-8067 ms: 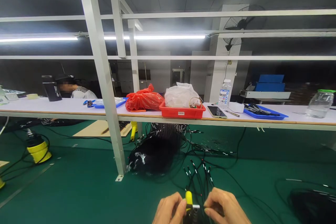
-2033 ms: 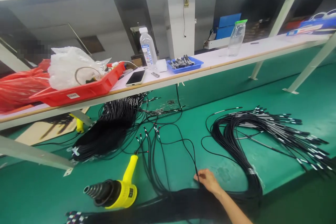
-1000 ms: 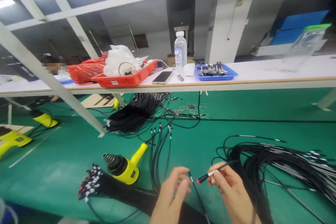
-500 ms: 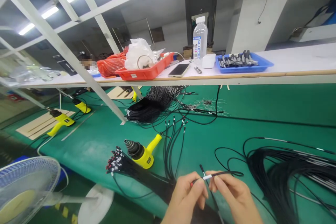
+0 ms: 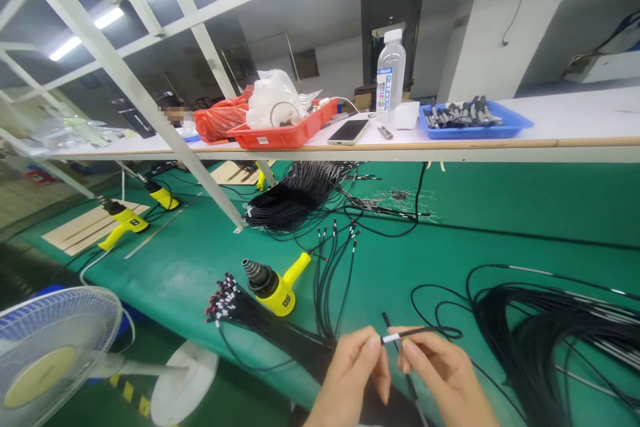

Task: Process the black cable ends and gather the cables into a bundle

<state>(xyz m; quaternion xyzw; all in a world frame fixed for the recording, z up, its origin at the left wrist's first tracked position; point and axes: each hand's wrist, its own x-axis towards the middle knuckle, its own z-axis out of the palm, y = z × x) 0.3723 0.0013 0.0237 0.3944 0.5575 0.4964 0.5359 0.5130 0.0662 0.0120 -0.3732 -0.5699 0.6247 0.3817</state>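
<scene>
Low at the near edge, left hand (image 5: 353,373) and right hand (image 5: 443,373) close together, both pinched narrow on one thin black cable (image 5: 425,330). Right fingers clamped just behind the white band near the end, likely to keep that short stretch stiff and level; left thumb and forefinger closed over the very tip, hiding it. Lifted a little above the green mat (image 5: 450,240), clear of the other leads, with the rest trailing off right in a loose loop on the mat.

Just beyond the left hand, a yellow heat gun (image 5: 273,283) lying on its side, nozzle pointing away left, near enough to grab. Touching it on the near side, a bundle (image 5: 235,303) of leads with red-and-white ends, all fanned the same way, seemingly sorted together. Beside the gun's handle, a few loose leads (image 5: 330,267) with ends spread apart. Off right, a big coil (image 5: 550,333) within reach of the right hand; farther back, another coil (image 5: 295,197) tucked under the shelf (image 5: 500,143).

Up on the shelf, out of the working area: red tray (image 5: 280,137), phone (image 5: 349,131), bottle (image 5: 390,77), blue tray (image 5: 475,121) of small parts. Down left, off the bench, a fan (image 5: 55,347).
</scene>
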